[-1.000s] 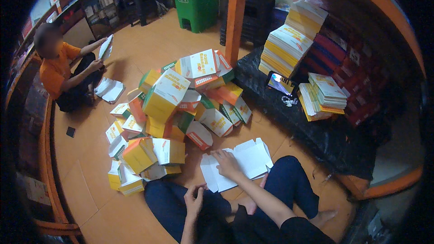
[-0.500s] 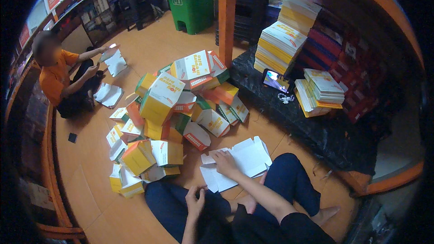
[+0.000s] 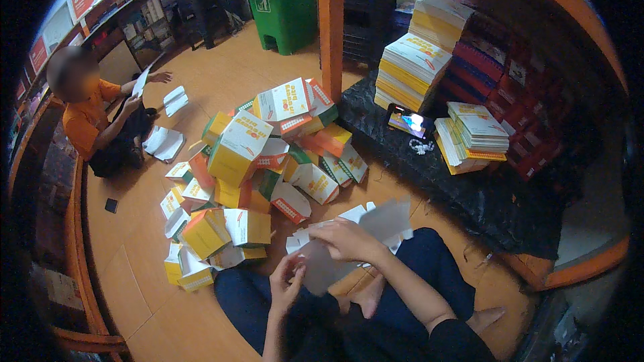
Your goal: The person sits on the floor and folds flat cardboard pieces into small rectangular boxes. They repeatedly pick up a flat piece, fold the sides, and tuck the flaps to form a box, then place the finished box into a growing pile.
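A flat white carton blank (image 3: pixel 394 221) is lifted and tilted over my crossed legs, its face in shadow. My right hand (image 3: pixel 345 240) grips it at the upper edge, with the fingers bent over it. At the blank's left end is my left hand (image 3: pixel 286 281), its fingers curled toward the thumb; whether they pinch the edge is hard to see. Another white blank (image 3: pixel 351 214) shows on the floor behind, mostly covered by the raised one. Just beyond my hands lies a heap of folded yellow, white, green and orange cartons (image 3: pixel 241 144).
On a black-covered ledge (image 3: pixel 463 211) at right stand stacks of flat cartons (image 3: pixel 414 60), a lower stack (image 3: pixel 477 131) and a lit phone (image 3: pixel 407 121). A co-worker in orange (image 3: pixel 90 121) sits at far left holding a white sheet. An orange post (image 3: pixel 331 33) and green bin (image 3: pixel 285 10) stand behind.
My right hand has lifted the carton blank from the floor and tilted it up. My left hand has risen slightly to its left end. The co-worker has raised a sheet.
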Action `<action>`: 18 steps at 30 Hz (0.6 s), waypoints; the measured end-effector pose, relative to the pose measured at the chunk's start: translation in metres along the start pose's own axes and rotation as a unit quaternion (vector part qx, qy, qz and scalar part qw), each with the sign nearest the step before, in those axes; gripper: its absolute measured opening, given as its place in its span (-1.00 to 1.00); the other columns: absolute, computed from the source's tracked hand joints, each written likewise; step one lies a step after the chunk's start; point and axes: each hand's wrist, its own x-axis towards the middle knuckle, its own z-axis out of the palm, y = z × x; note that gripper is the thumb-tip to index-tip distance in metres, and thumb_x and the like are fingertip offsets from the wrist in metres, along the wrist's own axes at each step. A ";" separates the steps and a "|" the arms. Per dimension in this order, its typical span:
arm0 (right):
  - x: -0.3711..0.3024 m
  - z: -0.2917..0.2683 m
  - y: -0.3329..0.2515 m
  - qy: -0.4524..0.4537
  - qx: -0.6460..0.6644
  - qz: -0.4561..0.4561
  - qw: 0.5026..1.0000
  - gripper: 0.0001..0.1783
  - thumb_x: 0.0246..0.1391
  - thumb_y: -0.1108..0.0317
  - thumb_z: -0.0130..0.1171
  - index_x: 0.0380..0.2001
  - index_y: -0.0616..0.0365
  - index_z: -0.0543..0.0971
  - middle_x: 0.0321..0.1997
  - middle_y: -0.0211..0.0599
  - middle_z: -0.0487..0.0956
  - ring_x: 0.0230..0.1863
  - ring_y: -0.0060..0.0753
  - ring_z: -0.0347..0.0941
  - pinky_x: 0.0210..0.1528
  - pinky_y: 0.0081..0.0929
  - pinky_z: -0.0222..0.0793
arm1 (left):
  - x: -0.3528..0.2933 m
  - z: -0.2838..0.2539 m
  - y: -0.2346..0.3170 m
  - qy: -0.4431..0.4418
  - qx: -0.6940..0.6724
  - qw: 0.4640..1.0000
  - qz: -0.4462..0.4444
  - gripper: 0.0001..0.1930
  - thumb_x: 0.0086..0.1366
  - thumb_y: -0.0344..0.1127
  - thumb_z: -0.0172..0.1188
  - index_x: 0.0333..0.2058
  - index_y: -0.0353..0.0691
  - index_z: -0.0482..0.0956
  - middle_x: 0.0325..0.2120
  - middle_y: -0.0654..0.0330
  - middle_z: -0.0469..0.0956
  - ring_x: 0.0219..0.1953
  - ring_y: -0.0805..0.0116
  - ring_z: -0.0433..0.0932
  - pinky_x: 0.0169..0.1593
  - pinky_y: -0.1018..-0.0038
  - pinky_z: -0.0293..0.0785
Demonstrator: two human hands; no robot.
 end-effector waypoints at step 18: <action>-0.020 -0.022 -0.095 0.146 -0.047 -0.074 0.985 -0.71 -0.04 0.32 0.29 -0.19 0.09 0.60 -0.23 -0.28 0.52 -0.09 -0.14 0.53 -0.06 -0.19 0.45 | -0.015 0.014 0.076 0.157 0.205 0.939 0.228 -0.80 0.17 -0.67 0.20 -0.26 -0.26 0.54 -0.52 0.21 0.46 -0.60 0.48 0.40 -0.51 0.57 0.28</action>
